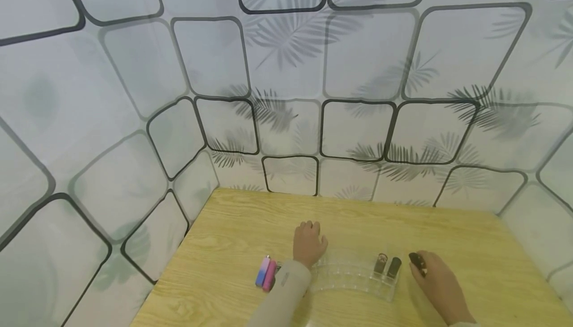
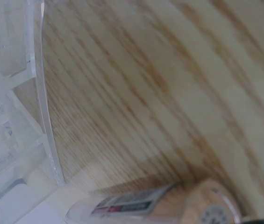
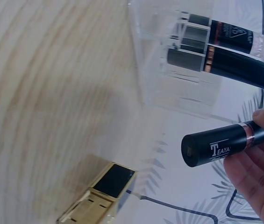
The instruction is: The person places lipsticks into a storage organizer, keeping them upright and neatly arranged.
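My right hand [image 1: 440, 281] pinches a black lipstick tube [image 3: 218, 145] with white lettering, tilted, to the right of a clear plastic organizer [image 1: 349, 283]. Two dark lipsticks stand in the organizer's right end: one with a pinkish end [image 3: 234, 36], the other plain black [image 3: 239, 67]. My left hand [image 1: 309, 244] is at the organizer's far left end, fingers loosely bent, with nothing seen in it. In the left wrist view only a sliver of a finger shows at the lower left edge, behind the clear plastic.
A gold case with a black panel [image 3: 115, 180] lies near my right hand. Left of my left forearm lie a blue-purple tube [image 1: 262, 272] and a pink one [image 1: 269, 275]. A clear tube with a beige end [image 2: 155, 207] lies by the organizer. A patterned curtain [image 1: 286, 128] surrounds the wooden table [image 1: 215, 247].
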The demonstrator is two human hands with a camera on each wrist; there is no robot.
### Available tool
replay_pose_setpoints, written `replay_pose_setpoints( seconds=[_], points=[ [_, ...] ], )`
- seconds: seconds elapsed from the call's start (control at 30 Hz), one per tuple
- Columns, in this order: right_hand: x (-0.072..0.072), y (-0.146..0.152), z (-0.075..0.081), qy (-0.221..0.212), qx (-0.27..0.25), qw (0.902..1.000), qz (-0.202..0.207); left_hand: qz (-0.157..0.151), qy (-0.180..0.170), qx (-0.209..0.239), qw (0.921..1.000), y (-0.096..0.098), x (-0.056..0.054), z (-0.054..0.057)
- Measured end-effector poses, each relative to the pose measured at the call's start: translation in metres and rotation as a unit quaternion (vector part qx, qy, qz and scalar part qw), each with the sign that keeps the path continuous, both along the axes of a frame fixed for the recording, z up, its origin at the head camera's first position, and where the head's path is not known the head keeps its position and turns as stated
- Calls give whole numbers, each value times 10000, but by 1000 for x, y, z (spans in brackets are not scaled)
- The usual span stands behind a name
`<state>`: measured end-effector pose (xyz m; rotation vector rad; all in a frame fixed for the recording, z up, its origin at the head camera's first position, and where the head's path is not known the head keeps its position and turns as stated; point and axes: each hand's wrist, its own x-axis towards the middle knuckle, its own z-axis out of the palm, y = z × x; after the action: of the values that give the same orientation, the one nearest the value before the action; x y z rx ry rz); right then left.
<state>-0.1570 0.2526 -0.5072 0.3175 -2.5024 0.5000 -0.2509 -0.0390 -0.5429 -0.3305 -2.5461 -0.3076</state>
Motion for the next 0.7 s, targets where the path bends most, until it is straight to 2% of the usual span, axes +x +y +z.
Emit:
replay_pose_setpoints(
  seconds=[0.33,0.7],
  points=[
    [1,-7,20,647,-102,9977,157,-2,87,-23,10000,0,1,2],
    [-1,-17,32,956,-145,9948,329,-41,178,42,9998,0,0,0]
  ],
)
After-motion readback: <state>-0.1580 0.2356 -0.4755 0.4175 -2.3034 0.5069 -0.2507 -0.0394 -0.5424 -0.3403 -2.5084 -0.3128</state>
